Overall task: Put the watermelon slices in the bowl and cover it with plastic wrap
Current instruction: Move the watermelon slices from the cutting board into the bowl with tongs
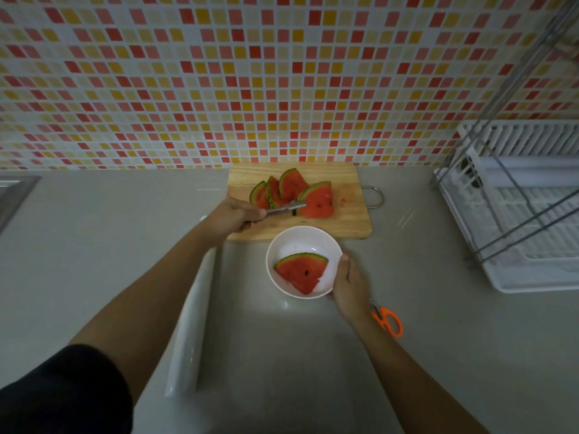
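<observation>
Reaching over to the pale wooden cutting board (pixel 351 220), the person's left hand (pixel 233 216) has its fingers curled round the handle of a pair of serrated metal tongs (pixel 286 209). The tips lie against the nearest of the red, green-rinded watermelon slices (pixel 291 192) that lean on one another in a fanned row on the board. Whether the tips have closed on that slice cannot be told from here. The right hand (pixel 349 288) holds the white round bowl (pixel 275 245) at its near right edge, thumb hooked over the rim and the other fingers out of sight beneath it. The bowl sits on the grey countertop (pixel 109 230) just in front of the board.

The step in hand looks to be the transfer of the slices, and it is early: one wedge (pixel 300 272) lies flat in the bowl, rind towards the wall, while about four wait on the board. The next move probably calls for a firm but gentle pinch low on the front slice, then a short lift clear of its neighbours and across to the bowl. The flesh looks wet and soft, with a few dark seeds, so a hard squeeze could tear it. The thin rind is likely the safer place to bite.

A long white roll of plastic wrap (pixel 194 324) lies on the counter left of the bowl, and orange-handled scissors (pixel 388 321) lie to the right, both seemingly ready for the covering.
</observation>
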`<state>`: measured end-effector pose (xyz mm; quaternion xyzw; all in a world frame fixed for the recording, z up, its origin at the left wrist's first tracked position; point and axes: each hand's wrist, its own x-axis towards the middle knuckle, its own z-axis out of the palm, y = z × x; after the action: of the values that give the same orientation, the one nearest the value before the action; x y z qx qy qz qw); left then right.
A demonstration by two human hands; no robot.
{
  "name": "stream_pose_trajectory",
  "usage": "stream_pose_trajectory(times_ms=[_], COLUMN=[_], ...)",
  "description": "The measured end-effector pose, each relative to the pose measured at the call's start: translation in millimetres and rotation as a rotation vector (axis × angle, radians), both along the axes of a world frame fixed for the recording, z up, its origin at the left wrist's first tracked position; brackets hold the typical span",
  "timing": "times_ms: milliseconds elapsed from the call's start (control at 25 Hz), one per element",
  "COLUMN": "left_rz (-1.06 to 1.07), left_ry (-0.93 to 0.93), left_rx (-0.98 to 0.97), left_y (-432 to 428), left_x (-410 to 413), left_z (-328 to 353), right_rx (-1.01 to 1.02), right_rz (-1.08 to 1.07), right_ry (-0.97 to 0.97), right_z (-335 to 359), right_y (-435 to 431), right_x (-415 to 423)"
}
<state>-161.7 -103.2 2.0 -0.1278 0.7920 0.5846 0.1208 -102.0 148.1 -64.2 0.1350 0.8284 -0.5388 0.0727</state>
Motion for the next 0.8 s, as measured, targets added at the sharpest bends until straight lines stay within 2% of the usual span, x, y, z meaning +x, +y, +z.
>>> stream_pose_trajectory(times_ms=[80,200,400,480,560,640,800], left_rz=[-0.186,-0.354,-0.645,-0.69,-0.673,-0.571,-0.086], left_ry=[-0.038,-0.12,-0.003,0.009,0.02,0.061,0.122], left_rx=[-0.056,-0.212,-0.772,-0.91,-0.995,-0.989,-0.735], left_y=[-23.1,-26.3,5.7,15.3,17.2,11.0,2.2], left_x=[14.7,26.1,27.7,26.3,25.2,21.4,2.8], left_z=[9.6,20.2,42.1,51.7,62.3,70.1,55.5], right_rx=[-0.013,0.016,0.056,0.056,0.043,0.036,0.057], right_rz=[-0.018,-0.006,-0.032,-0.034,-0.03,-0.016,0.0], right_ry=[-0.01,-0.028,-0.044,-0.05,-0.035,-0.02,0.025], right_z=[1.3,2.1,1.2,0.7,-1.4,-4.3,-10.0], right_y=[-1.5,-2.5,0.7,0.7,0.4,1.0,3.1], right_x=[0.2,-0.4,-2.7,-4.0,-5.0,-5.6,-8.0])
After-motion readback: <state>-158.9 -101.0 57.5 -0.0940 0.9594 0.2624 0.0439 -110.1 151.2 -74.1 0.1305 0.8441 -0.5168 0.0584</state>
